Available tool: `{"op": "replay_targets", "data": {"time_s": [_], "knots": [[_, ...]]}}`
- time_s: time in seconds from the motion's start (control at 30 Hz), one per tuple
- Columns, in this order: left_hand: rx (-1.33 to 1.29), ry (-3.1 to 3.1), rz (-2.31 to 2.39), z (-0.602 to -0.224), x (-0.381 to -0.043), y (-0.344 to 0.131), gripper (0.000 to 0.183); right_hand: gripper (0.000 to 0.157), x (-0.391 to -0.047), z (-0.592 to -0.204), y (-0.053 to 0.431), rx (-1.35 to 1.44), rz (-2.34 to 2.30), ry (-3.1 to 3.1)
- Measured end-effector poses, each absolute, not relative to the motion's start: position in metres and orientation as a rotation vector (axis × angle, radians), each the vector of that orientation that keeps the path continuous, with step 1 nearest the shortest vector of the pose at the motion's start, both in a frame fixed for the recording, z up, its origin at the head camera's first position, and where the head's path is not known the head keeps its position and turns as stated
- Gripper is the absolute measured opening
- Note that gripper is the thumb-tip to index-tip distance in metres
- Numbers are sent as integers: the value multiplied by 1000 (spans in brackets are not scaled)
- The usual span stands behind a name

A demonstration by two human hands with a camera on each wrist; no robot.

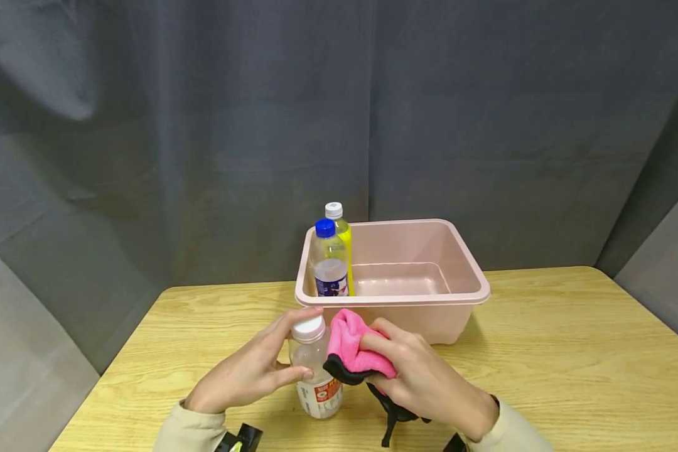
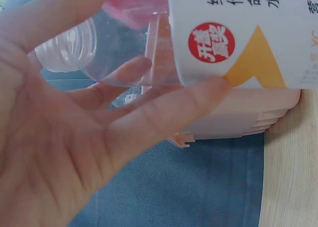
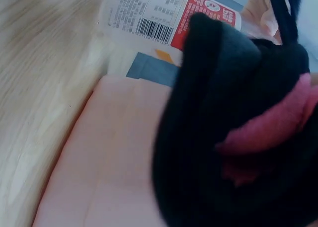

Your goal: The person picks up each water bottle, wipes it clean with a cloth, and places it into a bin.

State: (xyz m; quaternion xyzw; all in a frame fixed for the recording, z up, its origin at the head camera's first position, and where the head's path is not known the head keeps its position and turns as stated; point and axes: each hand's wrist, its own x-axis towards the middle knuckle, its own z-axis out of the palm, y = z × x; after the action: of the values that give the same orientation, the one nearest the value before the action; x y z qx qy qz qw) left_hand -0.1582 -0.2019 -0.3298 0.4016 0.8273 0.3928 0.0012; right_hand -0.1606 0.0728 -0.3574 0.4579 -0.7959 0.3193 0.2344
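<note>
A clear plastic bottle with a white cap and a white, red and orange label is near upright in front of the basin. My left hand holds it, a finger on the cap and the thumb against its side. The printed label fills the upper right of the left wrist view. Bunched in my right hand is a pink cloth with black edging, held close beside the bottle's right side. Its black border and a strap dominate the right wrist view, where my right fingers are mostly hidden.
Just behind the hands stands a pink plastic basin on the wooden table. Inside, at its left end, are a blue-capped bottle and a yellow bottle with a white cap. A dark curtain hangs behind the table.
</note>
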Motion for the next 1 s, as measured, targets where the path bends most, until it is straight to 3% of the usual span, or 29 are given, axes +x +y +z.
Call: {"op": "replay_targets", "data": {"time_s": [0.27,0.47,1.0], "knots": [[1235,2607,1238,-330,-157,-202,66,33,-164,-382,72,1338,536,-2570],[1234,2603,1235,-330,-157,-201,66,36,-163,-397,66,1371,359,-2746],[1241,2607,1234,-330,-158,-201,66,43,-161,-370,74,1317,588,-2395]]}}
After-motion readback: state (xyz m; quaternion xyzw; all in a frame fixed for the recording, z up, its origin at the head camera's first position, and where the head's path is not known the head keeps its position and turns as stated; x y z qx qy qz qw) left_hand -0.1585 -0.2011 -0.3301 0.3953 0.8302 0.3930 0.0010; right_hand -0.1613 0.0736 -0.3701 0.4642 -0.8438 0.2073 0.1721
